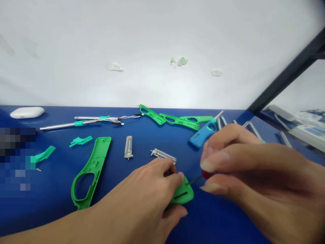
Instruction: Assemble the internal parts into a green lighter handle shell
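Note:
My left hand (154,189) is closed around a green lighter casing (188,195), steadying it low over the blue table. Only the slotted end of that casing shows past my fingers. Between thumb and fingertips, my right hand (243,166) pinches a small red-handled screwdriver (207,174), its thin shaft reaching the casing near a corner. Whether a screw sits under the tip is too small to tell. Left of my left hand lies an open green casing half (103,152). A clear fuel tank (165,155) rests just beyond my left fingers, and another clear tank (129,146) stands further left.
Green casing halves (180,122) and a blue lighter (200,135) lie towards the back. Metal tubes with wires (99,121), teal pieces (81,140) and a white case (27,112) are at the back left. Several metal tubes (254,130) lie behind my right hand.

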`<state>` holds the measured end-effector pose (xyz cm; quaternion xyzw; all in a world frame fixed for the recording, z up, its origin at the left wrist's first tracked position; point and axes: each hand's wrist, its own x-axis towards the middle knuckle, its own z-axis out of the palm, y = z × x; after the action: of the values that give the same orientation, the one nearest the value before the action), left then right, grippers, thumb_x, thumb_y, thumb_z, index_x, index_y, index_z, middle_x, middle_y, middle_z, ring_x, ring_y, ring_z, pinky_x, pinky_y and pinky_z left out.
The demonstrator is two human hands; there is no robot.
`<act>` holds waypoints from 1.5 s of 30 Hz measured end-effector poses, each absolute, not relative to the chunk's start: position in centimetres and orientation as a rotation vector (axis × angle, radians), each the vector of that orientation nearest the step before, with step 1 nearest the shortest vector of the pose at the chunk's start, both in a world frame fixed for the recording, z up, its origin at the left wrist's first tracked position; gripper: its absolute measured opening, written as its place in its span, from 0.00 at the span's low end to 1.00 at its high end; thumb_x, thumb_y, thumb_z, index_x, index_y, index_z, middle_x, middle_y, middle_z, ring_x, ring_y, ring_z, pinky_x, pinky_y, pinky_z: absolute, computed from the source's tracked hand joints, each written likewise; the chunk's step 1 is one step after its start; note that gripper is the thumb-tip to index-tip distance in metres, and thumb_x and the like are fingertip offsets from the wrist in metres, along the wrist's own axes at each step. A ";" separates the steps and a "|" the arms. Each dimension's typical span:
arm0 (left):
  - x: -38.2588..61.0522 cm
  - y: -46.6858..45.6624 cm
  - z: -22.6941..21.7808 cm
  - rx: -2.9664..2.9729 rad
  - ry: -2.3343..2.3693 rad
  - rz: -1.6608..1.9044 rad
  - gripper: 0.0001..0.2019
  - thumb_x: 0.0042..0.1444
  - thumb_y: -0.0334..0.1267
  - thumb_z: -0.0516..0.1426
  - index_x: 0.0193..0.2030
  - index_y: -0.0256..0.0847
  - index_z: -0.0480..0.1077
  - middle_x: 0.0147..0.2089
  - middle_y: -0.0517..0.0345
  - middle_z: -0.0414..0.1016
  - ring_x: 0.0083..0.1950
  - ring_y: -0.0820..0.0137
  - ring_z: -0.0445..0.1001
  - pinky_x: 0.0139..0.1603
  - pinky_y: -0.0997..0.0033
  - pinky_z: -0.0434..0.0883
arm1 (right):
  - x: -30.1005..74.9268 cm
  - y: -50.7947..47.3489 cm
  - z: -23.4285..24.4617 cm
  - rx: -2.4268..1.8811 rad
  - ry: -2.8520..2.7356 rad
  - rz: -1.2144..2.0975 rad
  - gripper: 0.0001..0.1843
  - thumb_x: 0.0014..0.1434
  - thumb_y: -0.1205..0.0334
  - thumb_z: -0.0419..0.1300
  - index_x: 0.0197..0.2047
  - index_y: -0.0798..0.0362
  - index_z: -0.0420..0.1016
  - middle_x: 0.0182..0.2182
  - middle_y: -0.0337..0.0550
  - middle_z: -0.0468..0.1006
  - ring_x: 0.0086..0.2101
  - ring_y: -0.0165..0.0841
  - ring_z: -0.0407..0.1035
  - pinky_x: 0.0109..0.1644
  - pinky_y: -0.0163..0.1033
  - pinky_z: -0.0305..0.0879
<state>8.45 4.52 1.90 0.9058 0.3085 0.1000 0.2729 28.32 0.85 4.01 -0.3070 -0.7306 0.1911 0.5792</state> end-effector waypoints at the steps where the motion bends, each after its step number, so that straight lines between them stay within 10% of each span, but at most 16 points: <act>1: 8.5 4.4 1.9 2.435 0.853 0.246 0.07 0.64 0.40 0.60 0.46 0.44 0.77 0.50 0.54 0.78 0.52 0.60 0.79 0.57 0.61 0.76 | 28.2 0.8 4.3 -0.709 -1.742 0.442 0.19 0.66 0.71 0.68 0.47 0.31 0.85 0.44 0.26 0.83 0.40 0.36 0.76 0.43 0.38 0.80; 7: 8.5 4.5 2.3 2.448 0.896 0.126 0.07 0.65 0.43 0.60 0.45 0.44 0.75 0.52 0.54 0.75 0.49 0.59 0.79 0.56 0.53 0.78 | 27.9 0.8 5.6 -0.682 -1.846 0.448 0.28 0.65 0.79 0.60 0.49 0.31 0.84 0.45 0.28 0.82 0.40 0.32 0.77 0.44 0.32 0.79; 11: 8.6 4.7 2.7 2.435 0.891 0.095 0.06 0.63 0.41 0.61 0.44 0.44 0.76 0.51 0.53 0.75 0.47 0.59 0.80 0.53 0.54 0.79 | 28.1 1.1 4.9 -0.702 -1.777 0.262 0.24 0.55 0.70 0.73 0.47 0.29 0.84 0.34 0.29 0.81 0.32 0.38 0.72 0.30 0.40 0.74; 16: 8.7 4.6 2.5 2.439 0.907 0.123 0.07 0.63 0.41 0.61 0.46 0.45 0.77 0.51 0.54 0.76 0.49 0.57 0.79 0.53 0.54 0.78 | 29.1 0.7 4.0 -0.987 -1.839 0.420 0.16 0.76 0.56 0.55 0.59 0.31 0.79 0.43 0.32 0.82 0.33 0.37 0.77 0.37 0.40 0.80; 26: 8.6 4.4 2.4 2.461 0.866 0.183 0.07 0.62 0.39 0.63 0.46 0.43 0.77 0.50 0.53 0.77 0.49 0.61 0.80 0.55 0.62 0.77 | 28.8 -0.1 3.6 -1.143 -1.606 0.192 0.11 0.70 0.48 0.62 0.47 0.32 0.87 0.36 0.42 0.80 0.34 0.44 0.75 0.29 0.45 0.76; 29: 8.7 4.5 2.3 2.496 0.868 0.179 0.09 0.63 0.38 0.63 0.49 0.43 0.78 0.51 0.52 0.77 0.52 0.58 0.79 0.57 0.59 0.77 | 28.9 0.0 3.9 -1.194 -1.736 0.209 0.16 0.72 0.54 0.58 0.55 0.28 0.83 0.41 0.37 0.83 0.34 0.42 0.77 0.30 0.43 0.78; 35: 8.6 4.7 2.8 2.466 0.799 0.183 0.04 0.63 0.38 0.63 0.42 0.43 0.78 0.48 0.53 0.78 0.51 0.59 0.80 0.57 0.60 0.77 | 29.1 1.0 4.2 -0.777 -1.817 0.192 0.09 0.56 0.56 0.76 0.40 0.31 0.88 0.26 0.36 0.81 0.23 0.41 0.74 0.24 0.45 0.78; 39: 8.6 4.9 3.1 2.467 0.770 0.183 0.03 0.64 0.38 0.62 0.43 0.43 0.78 0.48 0.53 0.78 0.50 0.60 0.80 0.58 0.61 0.76 | 29.0 0.3 3.5 -1.070 -1.642 0.210 0.10 0.67 0.47 0.66 0.47 0.35 0.88 0.38 0.45 0.81 0.34 0.47 0.76 0.28 0.48 0.78; 45: 8.5 4.8 2.7 2.493 0.781 0.231 0.04 0.61 0.37 0.64 0.43 0.44 0.78 0.47 0.55 0.78 0.48 0.61 0.80 0.57 0.62 0.76 | 29.3 1.1 3.5 -0.883 -1.652 0.444 0.09 0.61 0.63 0.73 0.45 0.41 0.87 0.34 0.37 0.83 0.30 0.37 0.74 0.31 0.39 0.78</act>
<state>8.54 4.78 2.68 0.9187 0.2880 0.0852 0.2566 29.33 1.09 3.54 -0.3764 -0.7042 0.1893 0.5715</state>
